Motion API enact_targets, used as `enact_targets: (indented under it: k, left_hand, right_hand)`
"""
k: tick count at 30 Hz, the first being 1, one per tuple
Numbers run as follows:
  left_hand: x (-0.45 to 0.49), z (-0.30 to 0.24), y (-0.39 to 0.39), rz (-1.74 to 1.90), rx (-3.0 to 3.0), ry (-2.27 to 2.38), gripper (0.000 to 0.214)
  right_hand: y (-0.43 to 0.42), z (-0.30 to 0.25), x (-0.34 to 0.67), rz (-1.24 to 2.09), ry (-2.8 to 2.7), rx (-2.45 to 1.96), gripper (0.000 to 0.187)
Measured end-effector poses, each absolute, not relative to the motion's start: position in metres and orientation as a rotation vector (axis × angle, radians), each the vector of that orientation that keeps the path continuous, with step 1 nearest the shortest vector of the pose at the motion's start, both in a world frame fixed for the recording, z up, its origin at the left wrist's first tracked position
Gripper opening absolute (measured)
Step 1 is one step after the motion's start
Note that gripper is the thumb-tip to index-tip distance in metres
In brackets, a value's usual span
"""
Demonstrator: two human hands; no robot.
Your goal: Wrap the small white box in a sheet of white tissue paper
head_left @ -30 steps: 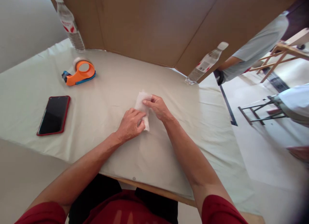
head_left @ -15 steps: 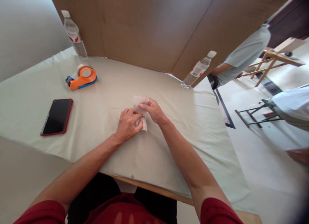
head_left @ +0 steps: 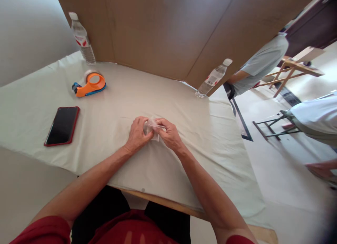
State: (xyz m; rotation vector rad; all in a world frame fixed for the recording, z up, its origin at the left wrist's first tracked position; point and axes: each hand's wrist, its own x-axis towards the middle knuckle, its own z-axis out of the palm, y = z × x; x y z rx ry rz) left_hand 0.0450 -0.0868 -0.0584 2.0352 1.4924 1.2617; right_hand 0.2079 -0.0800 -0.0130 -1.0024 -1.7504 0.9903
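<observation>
A small sheet of thin, translucent white wrap [head_left: 152, 123] is gathered between my two hands over the middle of the table. My left hand [head_left: 138, 133] curls around its left side, thumb and fingers closed on it. With thumb and fingers pinched, my right hand [head_left: 169, 133] grips the upper right part of the wrap. A loose corner hangs below, between the hands. Whether anything lies inside the wrap I cannot tell, since the fingers cover much of it.
An orange tape dispenser [head_left: 92, 85] and a red-cased phone [head_left: 62, 126] lie to the left. Water bottles [head_left: 83, 42] [head_left: 214, 78] stand at the cardboard panel [head_left: 152, 33]. Beyond the cloth-covered table [head_left: 110, 103], people [head_left: 265, 58] and stools occupy the right.
My right hand has come down and closer to my left, folding the upper part of the wrap over. The wrap now looks more bunched.
</observation>
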Motion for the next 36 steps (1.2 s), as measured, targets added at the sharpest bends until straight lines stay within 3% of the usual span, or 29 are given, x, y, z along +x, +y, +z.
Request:
enact_targets:
  k: [3,13,19,26,31,36]
  left_hand:
    - [0.041,-0.056,-0.084,1.207,2.016,1.413,0.017]
    - [0.018,-0.038,-0.08,0.919,2.044,1.168,0.01]
    - [-0.007,-0.026,-0.084,0.684,2.137,0.976,0.048]
    - [0.008,-0.031,-0.081,0.942,1.871,1.062,0.033]
    - [0.011,-0.016,-0.085,0.795,1.516,1.103,0.034]
    - [0.013,-0.018,-0.085,0.634,1.42,1.15,0.035]
  right_hand:
    - [-0.089,-0.021,0.21,0.829,-1.834,-0.959,0.004]
    - [-0.106,-0.042,0.222,0.533,-2.117,-0.848,0.025]
    - [-0.106,-0.053,0.224,0.47,-2.196,-0.859,0.034]
    - [-0.079,-0.033,0.22,0.829,-1.964,-0.973,0.023]
    - [-0.076,-0.016,0.22,1.312,-1.758,-1.058,0.02]
    - [-0.079,-0.025,0.215,1.582,-1.494,-1.135,0.03]
